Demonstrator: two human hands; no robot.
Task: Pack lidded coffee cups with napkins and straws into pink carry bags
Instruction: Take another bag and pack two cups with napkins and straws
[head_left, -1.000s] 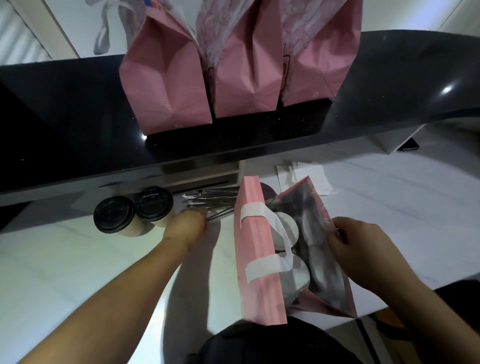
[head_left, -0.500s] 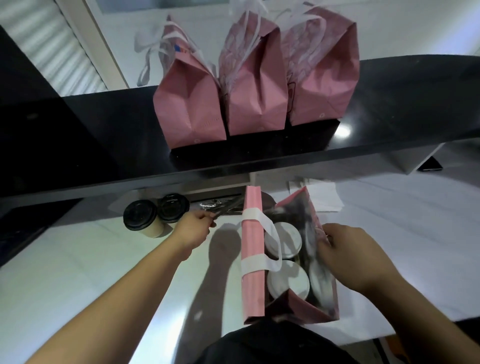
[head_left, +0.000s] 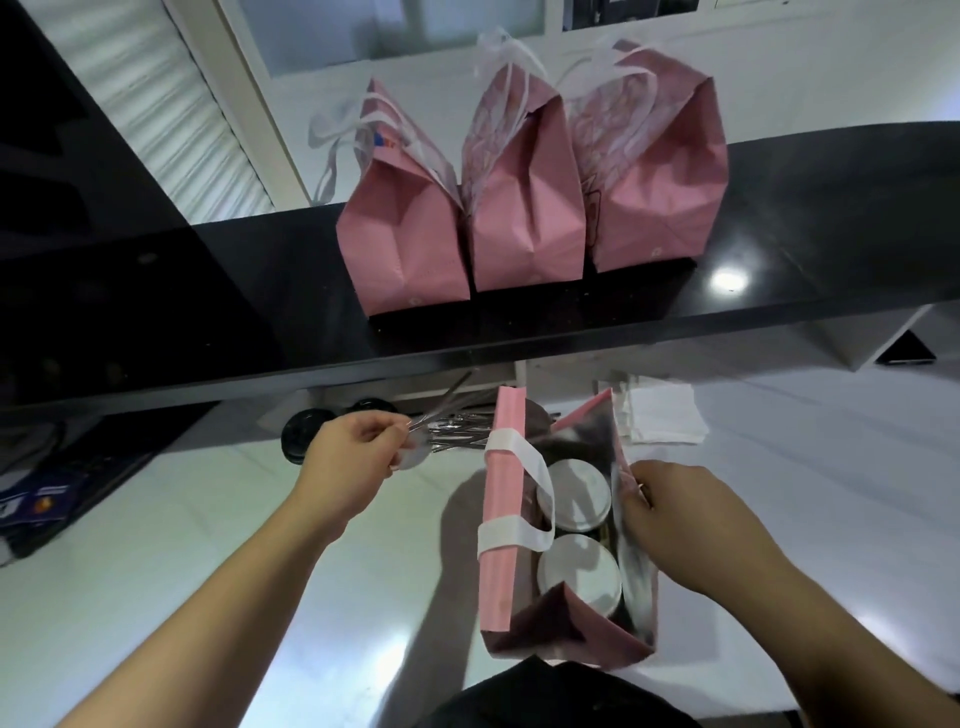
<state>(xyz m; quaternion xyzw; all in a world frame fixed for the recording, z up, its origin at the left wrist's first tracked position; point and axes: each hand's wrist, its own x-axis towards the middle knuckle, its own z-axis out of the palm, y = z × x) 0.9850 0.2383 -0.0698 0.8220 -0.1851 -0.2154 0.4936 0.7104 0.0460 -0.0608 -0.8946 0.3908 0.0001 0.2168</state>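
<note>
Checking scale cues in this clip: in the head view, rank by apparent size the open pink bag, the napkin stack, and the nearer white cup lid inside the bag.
1. Open pink bag, largest by far.
2. Napkin stack.
3. Nearer white cup lid.
The napkins and lid look close in size, and the napkins lie farther from the camera, so that order is unsure.
</note>
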